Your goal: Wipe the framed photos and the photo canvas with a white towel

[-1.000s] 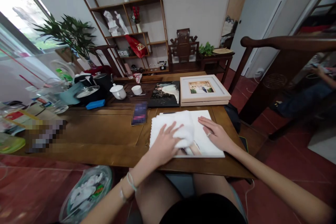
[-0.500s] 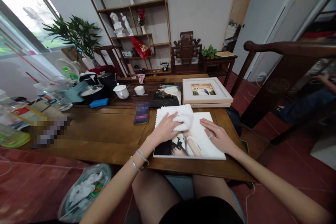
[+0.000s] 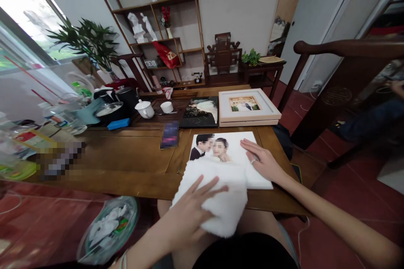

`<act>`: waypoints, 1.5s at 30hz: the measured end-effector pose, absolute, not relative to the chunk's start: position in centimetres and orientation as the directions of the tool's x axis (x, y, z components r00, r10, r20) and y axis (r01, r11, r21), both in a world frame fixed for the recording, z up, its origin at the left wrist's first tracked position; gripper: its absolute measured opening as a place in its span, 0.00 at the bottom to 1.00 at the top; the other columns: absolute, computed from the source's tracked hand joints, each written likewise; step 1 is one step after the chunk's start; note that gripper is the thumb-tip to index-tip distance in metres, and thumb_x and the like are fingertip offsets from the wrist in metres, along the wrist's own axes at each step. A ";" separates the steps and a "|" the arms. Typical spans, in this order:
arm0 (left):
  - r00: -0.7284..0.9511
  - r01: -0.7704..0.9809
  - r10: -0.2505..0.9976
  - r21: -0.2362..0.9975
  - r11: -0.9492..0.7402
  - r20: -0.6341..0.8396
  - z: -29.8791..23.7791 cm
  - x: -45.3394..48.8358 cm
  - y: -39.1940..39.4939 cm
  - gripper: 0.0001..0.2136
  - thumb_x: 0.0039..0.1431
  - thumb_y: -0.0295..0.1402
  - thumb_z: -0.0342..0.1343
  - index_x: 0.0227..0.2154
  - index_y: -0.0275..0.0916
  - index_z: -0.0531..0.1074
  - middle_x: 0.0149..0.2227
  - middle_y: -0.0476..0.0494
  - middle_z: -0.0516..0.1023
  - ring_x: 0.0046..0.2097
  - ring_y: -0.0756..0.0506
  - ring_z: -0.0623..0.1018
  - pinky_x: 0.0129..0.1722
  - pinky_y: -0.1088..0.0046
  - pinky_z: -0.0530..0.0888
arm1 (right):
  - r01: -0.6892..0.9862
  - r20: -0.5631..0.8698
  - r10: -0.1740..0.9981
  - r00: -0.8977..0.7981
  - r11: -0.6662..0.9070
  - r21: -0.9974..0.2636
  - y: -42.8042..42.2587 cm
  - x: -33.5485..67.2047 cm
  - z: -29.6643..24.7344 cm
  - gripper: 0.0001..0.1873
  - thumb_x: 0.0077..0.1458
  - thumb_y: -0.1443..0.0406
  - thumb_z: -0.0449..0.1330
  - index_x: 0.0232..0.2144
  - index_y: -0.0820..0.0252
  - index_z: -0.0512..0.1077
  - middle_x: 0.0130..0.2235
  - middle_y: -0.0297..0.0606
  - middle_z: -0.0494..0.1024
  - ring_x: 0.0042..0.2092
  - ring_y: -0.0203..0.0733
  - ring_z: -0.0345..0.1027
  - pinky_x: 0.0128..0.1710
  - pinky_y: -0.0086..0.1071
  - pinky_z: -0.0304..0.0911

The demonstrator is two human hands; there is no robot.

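Note:
A white photo panel (image 3: pixel 249 178) with a printed picture of a couple lies flat near the table's front edge. My left hand (image 3: pixel 197 206) is on a fluffy white cloth (image 3: pixel 227 214), fingers spread over its top; the grip beneath is hidden. The cloth covers the panel's lower left part and hangs past the table edge above my lap. With its fingers stretched out together, my right hand (image 3: pixel 263 162) lies flat on the panel's right side.
Behind the panel are a dark photo print (image 3: pixel 200 111) and a pale framed picture (image 3: pixel 249 107). A dark purple booklet (image 3: pixel 169 135), a blue block (image 3: pixel 118 124), a white teapot (image 3: pixel 144 109) and a cup (image 3: pixel 166 107) are to the left. A lined bin (image 3: pixel 109 229) stands below.
My left hand has drawn the cloth from the panel's upper left down toward my body, uncovering the couple's heads. My right hand has stayed on the panel.

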State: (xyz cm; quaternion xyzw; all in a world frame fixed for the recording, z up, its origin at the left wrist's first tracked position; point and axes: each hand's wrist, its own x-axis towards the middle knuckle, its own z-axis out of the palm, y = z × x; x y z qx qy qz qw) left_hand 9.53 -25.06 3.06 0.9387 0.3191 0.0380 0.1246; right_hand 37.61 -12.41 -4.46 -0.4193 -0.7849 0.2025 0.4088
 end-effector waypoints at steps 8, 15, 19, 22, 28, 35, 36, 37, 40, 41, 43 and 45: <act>0.659 0.737 0.749 0.142 -0.661 0.067 3.0 8.0 -13.0 0.16 0.60 0.24 0.48 0.48 0.39 0.73 0.60 0.41 0.67 0.66 0.41 0.57 0.65 0.55 0.54 | 0.479 0.494 0.803 -0.332 0.595 -0.645 -12.0 37.7 -4.7 0.21 0.58 0.66 0.52 0.53 0.53 0.71 0.56 0.39 0.71 0.60 0.48 0.61 0.60 0.53 0.56; 0.632 0.767 0.768 0.063 -0.639 0.103 2.8 8.3 -11.8 0.15 0.61 0.26 0.47 0.48 0.38 0.73 0.60 0.40 0.67 0.66 0.41 0.57 0.63 0.56 0.58 | 0.478 0.494 0.812 -0.310 0.582 -0.658 -12.1 37.6 -4.7 0.20 0.58 0.65 0.53 0.53 0.51 0.71 0.56 0.37 0.72 0.60 0.48 0.61 0.61 0.53 0.55; 0.691 0.712 0.719 0.098 -0.695 0.075 2.3 7.5 -17.8 0.17 0.57 0.25 0.50 0.48 0.43 0.74 0.66 0.45 0.57 0.68 0.40 0.51 0.65 0.52 0.51 | 0.495 0.483 0.823 -0.300 0.567 -0.658 -12.2 37.5 -4.6 0.21 0.58 0.66 0.53 0.53 0.53 0.71 0.55 0.38 0.72 0.59 0.48 0.61 0.61 0.53 0.55; 0.754 0.643 0.655 0.145 -0.752 0.052 2.3 7.1 -22.3 0.13 0.54 0.25 0.52 0.40 0.44 0.77 0.67 0.50 0.52 0.68 0.39 0.48 0.66 0.50 0.46 | 0.499 0.478 0.823 -0.308 0.567 -0.655 -12.2 37.5 -4.6 0.21 0.58 0.66 0.52 0.53 0.54 0.71 0.56 0.39 0.72 0.60 0.48 0.61 0.61 0.53 0.55; 0.732 0.668 0.680 0.152 -0.728 0.040 2.7 7.2 -22.0 0.15 0.55 0.26 0.53 0.44 0.44 0.76 0.66 0.48 0.56 0.68 0.40 0.50 0.66 0.53 0.49 | 0.483 0.489 0.818 -0.304 0.574 -0.661 -12.2 37.5 -4.6 0.20 0.57 0.65 0.54 0.52 0.52 0.72 0.55 0.38 0.72 0.59 0.48 0.61 0.61 0.52 0.55; 0.626 0.772 0.775 0.073 -0.632 0.088 3.0 8.5 -11.6 0.17 0.59 0.25 0.49 0.50 0.40 0.73 0.60 0.40 0.68 0.66 0.41 0.57 0.63 0.55 0.57 | 0.497 0.496 0.801 -0.335 0.597 -0.630 -12.0 37.7 -4.4 0.20 0.58 0.65 0.53 0.52 0.53 0.72 0.55 0.39 0.72 0.59 0.48 0.62 0.60 0.51 0.57; 0.612 0.784 0.786 0.061 -0.618 0.092 2.9 8.8 -11.0 0.17 0.59 0.25 0.49 0.50 0.39 0.72 0.60 0.39 0.67 0.66 0.40 0.57 0.63 0.54 0.57 | 0.501 0.495 0.801 -0.337 0.598 -0.626 -12.0 37.7 -4.4 0.20 0.58 0.64 0.52 0.52 0.54 0.72 0.55 0.40 0.72 0.59 0.48 0.62 0.60 0.51 0.57; 0.602 0.792 0.793 0.053 -0.608 0.096 2.7 9.2 -10.7 0.17 0.59 0.26 0.50 0.50 0.39 0.72 0.61 0.38 0.66 0.66 0.40 0.57 0.63 0.53 0.56 | 0.505 0.494 0.801 -0.338 0.597 -0.623 -12.0 37.7 -4.4 0.20 0.58 0.64 0.52 0.52 0.54 0.72 0.55 0.40 0.72 0.59 0.48 0.62 0.60 0.52 0.57; 0.618 0.780 0.781 0.046 -0.624 0.093 2.3 10.3 -12.4 0.17 0.59 0.29 0.51 0.51 0.40 0.72 0.63 0.39 0.63 0.66 0.38 0.56 0.64 0.50 0.53 | 0.510 0.489 0.808 -0.328 0.588 -0.628 -12.0 37.7 -4.5 0.20 0.58 0.65 0.52 0.52 0.55 0.72 0.55 0.41 0.72 0.59 0.48 0.62 0.60 0.52 0.56; 0.638 0.765 0.766 0.048 -0.642 0.081 2.3 10.6 -13.7 0.16 0.59 0.29 0.52 0.50 0.41 0.72 0.63 0.40 0.62 0.66 0.37 0.56 0.64 0.50 0.53 | 0.511 0.487 0.811 -0.325 0.584 -0.630 -12.1 37.7 -4.5 0.20 0.58 0.65 0.52 0.52 0.55 0.72 0.55 0.40 0.72 0.59 0.48 0.62 0.60 0.52 0.56; 0.682 0.728 0.730 0.056 -0.683 0.044 2.5 11.2 -16.7 0.16 0.58 0.31 0.53 0.49 0.42 0.73 0.65 0.41 0.59 0.66 0.35 0.55 0.64 0.47 0.52 | 0.514 0.483 0.814 -0.323 0.580 -0.632 -12.1 37.7 -4.5 0.20 0.58 0.65 0.52 0.52 0.54 0.72 0.56 0.39 0.72 0.59 0.49 0.62 0.61 0.52 0.56; 0.728 0.684 0.685 0.062 -0.727 0.004 2.9 11.7 -19.8 0.15 0.58 0.32 0.54 0.48 0.43 0.73 0.66 0.42 0.57 0.67 0.33 0.54 0.63 0.45 0.52 | 0.512 0.479 0.816 -0.325 0.577 -0.636 -12.2 37.6 -4.4 0.20 0.58 0.65 0.52 0.52 0.54 0.72 0.55 0.39 0.72 0.59 0.49 0.62 0.60 0.52 0.56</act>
